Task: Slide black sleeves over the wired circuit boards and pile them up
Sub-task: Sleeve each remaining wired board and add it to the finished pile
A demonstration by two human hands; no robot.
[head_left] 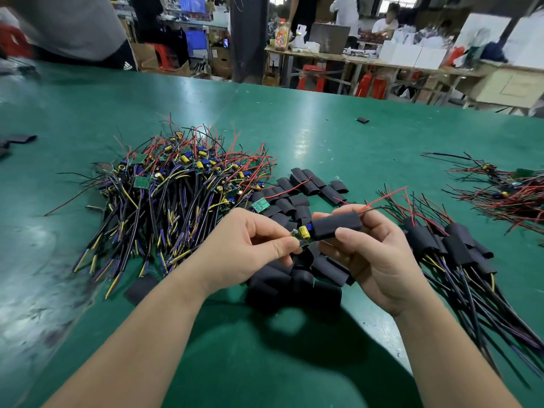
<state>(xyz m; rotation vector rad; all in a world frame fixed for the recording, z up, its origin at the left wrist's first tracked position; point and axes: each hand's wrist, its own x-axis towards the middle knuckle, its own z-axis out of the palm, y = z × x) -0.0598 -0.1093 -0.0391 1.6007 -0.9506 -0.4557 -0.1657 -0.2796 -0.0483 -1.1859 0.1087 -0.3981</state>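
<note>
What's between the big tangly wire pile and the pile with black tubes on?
In the head view, a heap of empty black sleeves lies there. Above it the left hand holds a board and the right hand a sleeve.

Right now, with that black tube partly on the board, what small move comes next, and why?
Probably the right hand slides the black sleeve further toward the left hand: one end of the circuit board, with its yellow capacitor, pokes out uncovered, pinched by the left hand, while the red wires exit the sleeve's far end.
</note>
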